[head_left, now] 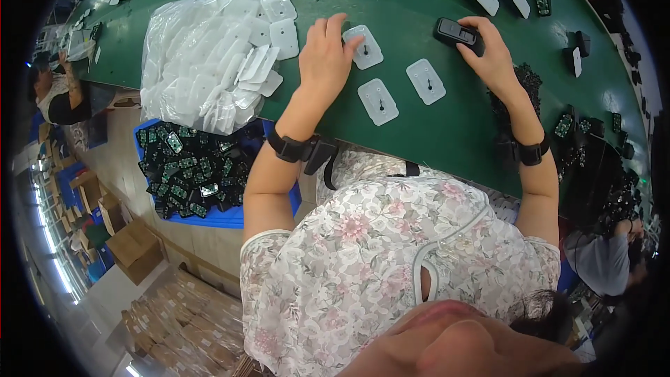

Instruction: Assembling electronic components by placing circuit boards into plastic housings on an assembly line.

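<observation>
"Head view: what was seen around the hands?"

"On the green surface (433, 132), the left side was taken up by a bulging clear bag (195, 63); two loose plates (378, 102) were laid between the hands."

"And the fingers?"

"A black device (455, 31) was pinched by the right hand (494, 52). On the left hand (324, 56), the thumb was spread from the fingers, over a white plate (368, 54); contact could not be confirmed."

"The long axes?"

"The device's was slanted from far left to near right; the plate's far end was tipped leftward."
</observation>
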A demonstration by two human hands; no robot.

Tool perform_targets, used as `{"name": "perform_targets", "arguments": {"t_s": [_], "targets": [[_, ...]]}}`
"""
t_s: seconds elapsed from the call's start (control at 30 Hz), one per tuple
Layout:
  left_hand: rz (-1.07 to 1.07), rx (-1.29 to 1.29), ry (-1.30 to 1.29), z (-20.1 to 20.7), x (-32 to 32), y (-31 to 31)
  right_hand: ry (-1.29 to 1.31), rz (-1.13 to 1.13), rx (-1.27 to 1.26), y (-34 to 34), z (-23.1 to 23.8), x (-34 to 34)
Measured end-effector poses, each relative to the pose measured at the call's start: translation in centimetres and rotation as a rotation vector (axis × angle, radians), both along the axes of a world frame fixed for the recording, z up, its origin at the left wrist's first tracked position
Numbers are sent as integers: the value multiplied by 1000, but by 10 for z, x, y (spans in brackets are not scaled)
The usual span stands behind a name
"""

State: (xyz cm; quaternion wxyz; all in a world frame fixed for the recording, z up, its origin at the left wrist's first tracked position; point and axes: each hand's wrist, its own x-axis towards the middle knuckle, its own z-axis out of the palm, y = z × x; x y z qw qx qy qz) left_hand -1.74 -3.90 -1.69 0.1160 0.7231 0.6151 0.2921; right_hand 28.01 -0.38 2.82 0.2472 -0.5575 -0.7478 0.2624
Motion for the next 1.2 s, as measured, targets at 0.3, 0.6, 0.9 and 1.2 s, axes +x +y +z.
{"name": "perform_targets", "arguments": {"t_s": [0.3,0.6,0.9,1.2], "targets": [[-570,127,147,2,-21,20,68,1,61,-6,12,-17],[-238,179,-440,-6,3,11,-8,271,235,-4,11,-79],[-366,180,-103,-3,-4,7,-112,341,229,2,7,-82],[-335,172,109,8,-3,-8,-227,387,358,-6,9,-85]]}}
